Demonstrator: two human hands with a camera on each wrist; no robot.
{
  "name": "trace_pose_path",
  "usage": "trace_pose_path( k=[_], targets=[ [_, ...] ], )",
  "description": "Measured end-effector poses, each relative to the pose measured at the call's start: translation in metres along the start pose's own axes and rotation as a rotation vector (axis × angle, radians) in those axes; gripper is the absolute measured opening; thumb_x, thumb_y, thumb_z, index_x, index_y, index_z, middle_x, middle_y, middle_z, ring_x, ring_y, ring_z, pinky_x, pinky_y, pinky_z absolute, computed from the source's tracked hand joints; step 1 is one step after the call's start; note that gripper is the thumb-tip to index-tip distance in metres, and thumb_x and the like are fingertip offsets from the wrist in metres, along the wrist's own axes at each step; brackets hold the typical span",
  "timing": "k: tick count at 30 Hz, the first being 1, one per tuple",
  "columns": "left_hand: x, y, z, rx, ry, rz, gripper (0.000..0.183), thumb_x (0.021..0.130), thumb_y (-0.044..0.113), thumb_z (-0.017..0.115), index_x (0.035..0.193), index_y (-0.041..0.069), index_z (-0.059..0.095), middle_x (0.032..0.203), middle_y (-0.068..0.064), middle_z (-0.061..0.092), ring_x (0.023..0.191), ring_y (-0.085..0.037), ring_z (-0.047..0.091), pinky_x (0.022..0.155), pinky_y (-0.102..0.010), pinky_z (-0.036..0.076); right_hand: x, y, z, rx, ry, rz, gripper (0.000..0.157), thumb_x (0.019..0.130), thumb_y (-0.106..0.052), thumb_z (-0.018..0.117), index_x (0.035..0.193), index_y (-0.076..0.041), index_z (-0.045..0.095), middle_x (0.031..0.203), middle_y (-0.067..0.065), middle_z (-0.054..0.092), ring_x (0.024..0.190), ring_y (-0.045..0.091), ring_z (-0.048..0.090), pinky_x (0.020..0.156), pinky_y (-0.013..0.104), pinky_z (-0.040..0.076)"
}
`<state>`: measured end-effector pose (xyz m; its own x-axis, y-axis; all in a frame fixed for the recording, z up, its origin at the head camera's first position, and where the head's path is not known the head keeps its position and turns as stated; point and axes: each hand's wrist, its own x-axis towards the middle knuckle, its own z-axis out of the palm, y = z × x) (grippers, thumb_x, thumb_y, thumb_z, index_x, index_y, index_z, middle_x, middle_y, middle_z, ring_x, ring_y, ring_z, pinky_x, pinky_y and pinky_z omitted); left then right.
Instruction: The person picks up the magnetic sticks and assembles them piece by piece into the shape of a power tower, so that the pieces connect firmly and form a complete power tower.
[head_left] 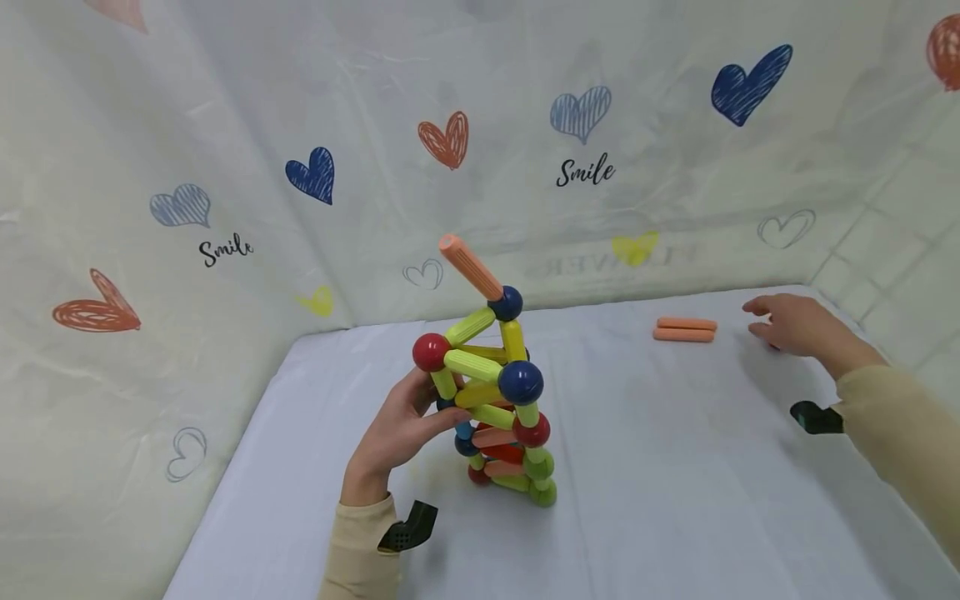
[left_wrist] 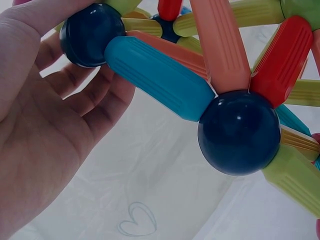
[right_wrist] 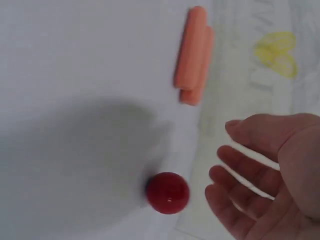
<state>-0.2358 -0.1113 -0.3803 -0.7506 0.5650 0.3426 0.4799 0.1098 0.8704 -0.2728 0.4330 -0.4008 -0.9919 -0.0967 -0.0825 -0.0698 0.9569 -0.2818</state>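
Note:
My left hand (head_left: 393, 429) holds a tall tower (head_left: 480, 367) of magnetic rods and balls on the left side, thumb in front and fingers behind. The left wrist view shows the fingers curled by a dark blue ball (left_wrist: 93, 35), with a blue rod (left_wrist: 160, 77) running to another blue ball (left_wrist: 239, 133). An orange rod (head_left: 471, 267) slants up from the tower's top ball (head_left: 506, 303). My right hand (head_left: 806, 325), empty with fingers loosely bent, hovers at the far right. Near its fingertips a red ball (right_wrist: 168, 193) sits on the table, mostly hidden in the head view.
Two orange rods (head_left: 685, 329) lie side by side on the white-covered table (head_left: 660, 483), left of the right hand. A pale backdrop (head_left: 510, 225) printed with hearts and words rises behind the table's far edge. Dark wrist devices (head_left: 408, 527) show at both sleeves.

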Motion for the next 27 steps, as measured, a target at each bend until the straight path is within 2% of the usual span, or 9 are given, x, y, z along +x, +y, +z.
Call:
trace_pose_path(
  k=[3, 9, 13, 16, 19, 21, 22, 24, 27],
  targets=[
    [0.000, -0.001, 0.000, -0.001, -0.003, 0.006, 0.045, 0.087, 0.002, 0.071, 0.127, 0.007, 0.052, 0.107, -0.007, 0.058, 0.106, -0.026, 0.057, 0.100, -0.042, 0.046, 0.004, 0.002, 0.020, -0.053, 0.029, -0.083, 0.037, 0.089, -0.004, 0.064, 0.120, 0.015, 0.055, 0.116, 0.035, 0.057, 0.101, 0.049, 0.057, 0.084, 0.060, 0.047],
    [0.000, -0.002, -0.001, -0.007, 0.000, 0.014, 0.045, 0.087, 0.001, 0.071, 0.127, 0.006, 0.052, 0.107, -0.008, 0.057, 0.107, -0.026, 0.057, 0.101, -0.042, 0.046, 0.017, -0.017, 0.048, -0.072, 0.053, -0.240, 0.034, 0.087, 0.001, 0.066, 0.120, 0.008, 0.059, 0.122, 0.033, 0.057, 0.112, 0.052, 0.051, 0.091, 0.062, 0.043],
    [0.000, -0.001, -0.001, -0.005, 0.002, 0.008, 0.044, 0.087, 0.001, 0.071, 0.126, 0.006, 0.052, 0.108, -0.008, 0.058, 0.107, -0.026, 0.057, 0.099, -0.041, 0.047, 0.024, -0.026, 0.057, -0.131, 0.040, -0.194, 0.028, 0.090, -0.003, 0.064, 0.116, 0.006, 0.061, 0.109, 0.030, 0.061, 0.101, 0.049, 0.055, 0.082, 0.058, 0.047],
    [0.000, -0.001, 0.000, -0.001, 0.003, 0.001, 0.045, 0.086, 0.001, 0.071, 0.126, 0.007, 0.052, 0.108, -0.008, 0.058, 0.106, -0.026, 0.058, 0.099, -0.041, 0.048, 0.026, -0.032, 0.061, -0.126, 0.017, -0.141, 0.016, 0.092, -0.007, 0.063, 0.105, 0.002, 0.066, 0.106, 0.027, 0.064, 0.089, 0.040, 0.059, 0.073, 0.050, 0.051],
    [0.000, -0.001, 0.001, 0.001, 0.003, -0.009, 0.045, 0.086, 0.002, 0.072, 0.126, 0.007, 0.052, 0.108, -0.008, 0.058, 0.106, -0.025, 0.058, 0.099, -0.042, 0.048, 0.026, -0.040, 0.063, -0.067, -0.024, -0.143, 0.006, 0.089, -0.006, 0.064, 0.091, -0.004, 0.069, 0.098, 0.018, 0.068, 0.076, 0.026, 0.058, 0.065, 0.038, 0.049],
    [0.000, -0.001, 0.001, 0.000, 0.001, -0.014, 0.045, 0.086, 0.003, 0.072, 0.127, 0.008, 0.052, 0.108, -0.008, 0.058, 0.106, -0.025, 0.058, 0.099, -0.043, 0.047, 0.024, -0.050, 0.062, -0.007, -0.008, -0.174, 0.008, 0.090, -0.009, 0.064, 0.083, -0.009, 0.068, 0.085, 0.007, 0.068, 0.071, 0.017, 0.054, 0.062, 0.032, 0.044],
    [0.000, -0.001, 0.000, 0.000, 0.000, -0.016, 0.045, 0.087, 0.004, 0.072, 0.127, 0.008, 0.052, 0.108, -0.008, 0.058, 0.106, -0.025, 0.058, 0.099, -0.043, 0.047, 0.022, -0.057, 0.061, 0.038, 0.019, -0.202, 0.012, 0.090, -0.011, 0.065, 0.079, -0.006, 0.065, 0.074, 0.004, 0.064, 0.066, 0.016, 0.050, 0.059, 0.031, 0.041],
    [0.000, -0.001, 0.000, -0.001, -0.001, -0.016, 0.043, 0.087, 0.006, 0.071, 0.126, 0.008, 0.052, 0.108, -0.008, 0.058, 0.106, -0.025, 0.058, 0.098, -0.043, 0.048, 0.016, -0.076, 0.053, 0.108, 0.034, -0.249, 0.013, 0.091, -0.016, 0.067, 0.083, -0.006, 0.065, 0.069, -0.004, 0.060, 0.067, 0.012, 0.051, 0.060, 0.028, 0.041],
    [0.000, -0.001, -0.002, -0.005, -0.002, -0.010, 0.042, 0.089, 0.009, 0.070, 0.127, 0.007, 0.052, 0.108, -0.008, 0.058, 0.107, -0.025, 0.057, 0.099, -0.043, 0.047, 0.004, -0.116, 0.028, 0.241, 0.005, -0.291, 0.020, 0.094, -0.026, 0.066, 0.100, -0.007, 0.067, 0.075, -0.005, 0.063, 0.076, 0.011, 0.057, 0.068, 0.029, 0.046]
  ],
)
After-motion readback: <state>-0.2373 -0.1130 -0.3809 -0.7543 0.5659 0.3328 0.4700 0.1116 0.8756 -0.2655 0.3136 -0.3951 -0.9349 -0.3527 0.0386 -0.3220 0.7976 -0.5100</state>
